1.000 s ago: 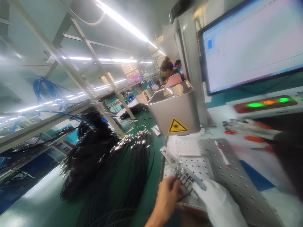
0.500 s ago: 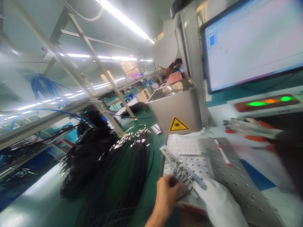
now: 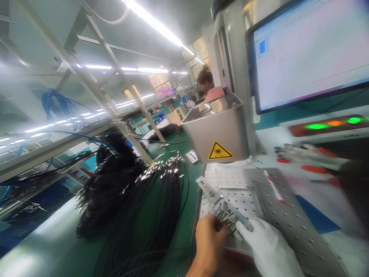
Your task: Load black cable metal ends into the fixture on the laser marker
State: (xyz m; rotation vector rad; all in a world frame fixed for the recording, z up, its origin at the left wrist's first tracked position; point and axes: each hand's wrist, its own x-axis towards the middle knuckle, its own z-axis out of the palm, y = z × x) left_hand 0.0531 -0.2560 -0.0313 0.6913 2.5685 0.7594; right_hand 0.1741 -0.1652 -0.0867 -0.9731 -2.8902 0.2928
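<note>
My bare left hand (image 3: 210,237) is at the bottom middle, fingers curled round the black cables of several metal connectors (image 3: 226,218). The connectors lie in a slanted metal fixture bar (image 3: 213,194) on the perforated metal plate (image 3: 285,215). My right hand (image 3: 266,246), in a white glove, rests against the fixture's near end, fingertips touching the connectors; whether it grips anything I cannot tell. The grey laser head (image 3: 216,132) with a yellow warning sticker (image 3: 218,151) hangs above the plate.
Heaps of black cables with shiny metal ends (image 3: 135,196) cover the green bench at left. A monitor (image 3: 308,54) and a panel with green and orange lights (image 3: 328,125) stand at right. A red-and-white pen (image 3: 272,186) lies on the plate. A person (image 3: 209,90) sits at the far bench.
The view has shifted slightly right and down. Both hands stay at the fixture, my left hand a little lower and nearer the connectors. The far person now sits more upright.
</note>
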